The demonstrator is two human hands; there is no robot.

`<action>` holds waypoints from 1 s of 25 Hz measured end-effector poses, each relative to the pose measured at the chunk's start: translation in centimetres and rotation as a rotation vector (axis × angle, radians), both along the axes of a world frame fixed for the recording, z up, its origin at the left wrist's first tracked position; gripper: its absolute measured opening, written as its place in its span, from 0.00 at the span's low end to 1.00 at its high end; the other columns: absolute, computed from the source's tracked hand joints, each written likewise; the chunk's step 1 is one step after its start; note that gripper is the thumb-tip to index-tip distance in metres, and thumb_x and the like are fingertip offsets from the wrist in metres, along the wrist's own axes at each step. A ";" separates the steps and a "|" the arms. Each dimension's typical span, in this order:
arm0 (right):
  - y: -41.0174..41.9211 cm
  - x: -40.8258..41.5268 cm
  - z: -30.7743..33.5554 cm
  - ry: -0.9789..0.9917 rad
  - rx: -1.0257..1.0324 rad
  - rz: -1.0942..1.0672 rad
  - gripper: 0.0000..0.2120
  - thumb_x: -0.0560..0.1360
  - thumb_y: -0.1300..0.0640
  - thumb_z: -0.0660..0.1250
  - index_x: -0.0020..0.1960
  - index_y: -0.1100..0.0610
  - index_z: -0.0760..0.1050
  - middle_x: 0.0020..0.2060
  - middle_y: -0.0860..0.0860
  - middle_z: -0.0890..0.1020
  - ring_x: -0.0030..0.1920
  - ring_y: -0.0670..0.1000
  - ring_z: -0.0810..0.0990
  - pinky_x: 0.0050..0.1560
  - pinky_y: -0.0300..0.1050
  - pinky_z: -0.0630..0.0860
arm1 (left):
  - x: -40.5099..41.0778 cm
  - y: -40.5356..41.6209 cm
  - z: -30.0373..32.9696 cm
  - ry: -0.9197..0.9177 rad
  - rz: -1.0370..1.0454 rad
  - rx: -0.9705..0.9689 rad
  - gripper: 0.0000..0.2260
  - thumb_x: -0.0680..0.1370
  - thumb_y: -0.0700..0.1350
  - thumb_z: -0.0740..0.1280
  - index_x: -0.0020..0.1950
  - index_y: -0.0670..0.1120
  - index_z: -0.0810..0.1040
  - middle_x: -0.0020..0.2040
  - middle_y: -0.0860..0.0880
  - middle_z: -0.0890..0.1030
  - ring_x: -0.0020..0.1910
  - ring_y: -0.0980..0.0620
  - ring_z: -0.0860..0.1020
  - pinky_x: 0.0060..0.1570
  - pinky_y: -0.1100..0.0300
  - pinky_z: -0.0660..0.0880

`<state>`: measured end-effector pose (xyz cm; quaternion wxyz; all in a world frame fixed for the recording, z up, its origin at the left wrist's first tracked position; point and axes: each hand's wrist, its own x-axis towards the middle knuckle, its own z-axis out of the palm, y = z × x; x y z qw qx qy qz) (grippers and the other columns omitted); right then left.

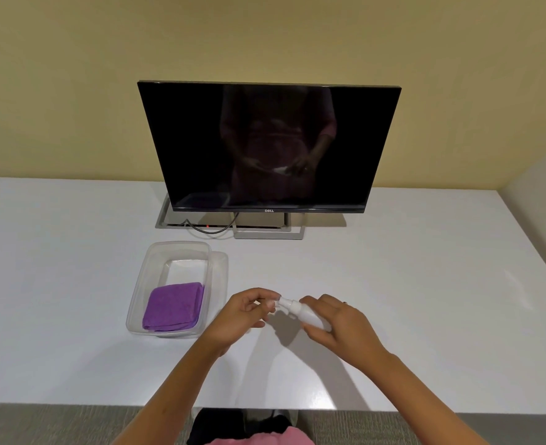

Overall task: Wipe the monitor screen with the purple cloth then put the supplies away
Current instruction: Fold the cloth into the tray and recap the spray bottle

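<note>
Both hands work the spray bottle (307,313): right hand (339,322) grips its body, left hand (246,311) pinches the cap. Purple cloth (173,306) lies folded in the tub (138,303); wiping undone.

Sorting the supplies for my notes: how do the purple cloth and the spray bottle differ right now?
The purple cloth lies folded in the clear container, untouched; the white spray bottle is held tilted above the table, right hand on its body, left hand at its nozzle.
</note>
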<state>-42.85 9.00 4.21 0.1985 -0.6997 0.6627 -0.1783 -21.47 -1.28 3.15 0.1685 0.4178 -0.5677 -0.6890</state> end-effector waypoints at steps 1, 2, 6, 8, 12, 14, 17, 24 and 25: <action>0.0 0.1 0.4 -0.005 -0.006 0.007 0.17 0.75 0.46 0.64 0.63 0.43 0.71 0.42 0.42 0.72 0.40 0.47 0.75 0.37 0.43 0.73 | -0.1 0.0 0.4 0.009 -0.007 -0.013 0.06 0.78 0.46 0.66 0.52 0.54 0.82 0.41 0.56 0.82 0.40 0.58 0.78 0.44 0.64 0.76; 0.0 0.2 0.8 -0.008 -0.011 0.014 0.17 0.74 0.46 0.64 0.63 0.43 0.72 0.42 0.43 0.73 0.40 0.47 0.75 0.38 0.43 0.74 | -0.2 0.1 0.8 0.017 -0.022 -0.027 0.06 0.77 0.47 0.67 0.52 0.54 0.82 0.40 0.56 0.81 0.39 0.58 0.77 0.44 0.64 0.76; -0.3 0.7 2.5 -0.039 -0.005 0.016 0.16 0.73 0.46 0.65 0.61 0.44 0.74 0.39 0.44 0.74 0.39 0.48 0.75 0.38 0.44 0.73 | -0.8 0.1 2.4 0.011 -0.097 -0.113 0.05 0.76 0.45 0.68 0.50 0.52 0.82 0.41 0.52 0.78 0.39 0.57 0.76 0.43 0.64 0.75; -0.5 0.8 3.3 -0.100 0.007 -0.014 0.14 0.72 0.46 0.66 0.57 0.44 0.75 0.36 0.44 0.74 0.37 0.47 0.75 0.38 0.44 0.73 | -1.0 0.1 3.2 -0.013 -0.089 -0.177 0.05 0.76 0.43 0.69 0.48 0.53 0.82 0.41 0.48 0.78 0.39 0.55 0.77 0.45 0.61 0.75; -0.8 1.0 4.8 -0.252 0.013 -0.077 0.10 0.68 0.46 0.68 0.49 0.43 0.78 0.31 0.46 0.74 0.35 0.46 0.74 0.33 0.35 0.67 | -1.3 0.0 4.9 -0.008 -0.043 -0.296 0.10 0.74 0.38 0.69 0.44 0.55 0.82 0.36 0.52 0.77 0.35 0.57 0.76 0.43 0.63 0.74; -1.0 1.2 5.4 -0.343 0.044 -0.116 0.07 0.68 0.47 0.69 0.45 0.42 0.79 0.30 0.46 0.75 0.33 0.45 0.73 0.32 0.35 0.65 | -1.3 0.0 5.7 0.001 -0.027 -0.354 0.12 0.74 0.37 0.69 0.44 0.55 0.82 0.36 0.52 0.76 0.35 0.57 0.76 0.42 0.66 0.74; -1.3 1.3 6.1 -0.486 0.104 -0.143 0.06 0.68 0.48 0.71 0.44 0.46 0.81 0.30 0.47 0.75 0.30 0.44 0.68 0.31 0.34 0.62 | -1.2 0.1 6.6 -0.004 -0.004 -0.431 0.11 0.73 0.37 0.69 0.44 0.54 0.82 0.38 0.46 0.78 0.36 0.56 0.76 0.41 0.65 0.74; -2.4 1.7 7.2 -0.812 0.331 -0.166 0.11 0.66 0.47 0.74 0.47 0.49 0.84 0.30 0.50 0.76 0.25 0.50 0.68 0.26 0.40 0.64 | -0.7 -0.1 7.5 0.012 0.023 -0.516 0.11 0.74 0.36 0.68 0.44 0.53 0.81 0.38 0.49 0.80 0.36 0.57 0.78 0.41 0.67 0.73; -2.6 1.9 7.2 -0.851 0.353 -0.159 0.10 0.67 0.48 0.74 0.47 0.50 0.84 0.30 0.51 0.77 0.24 0.51 0.68 0.26 0.40 0.64 | -0.6 -0.3 7.7 0.016 0.020 -0.524 0.10 0.74 0.36 0.68 0.44 0.52 0.81 0.38 0.49 0.80 0.36 0.56 0.78 0.41 0.67 0.73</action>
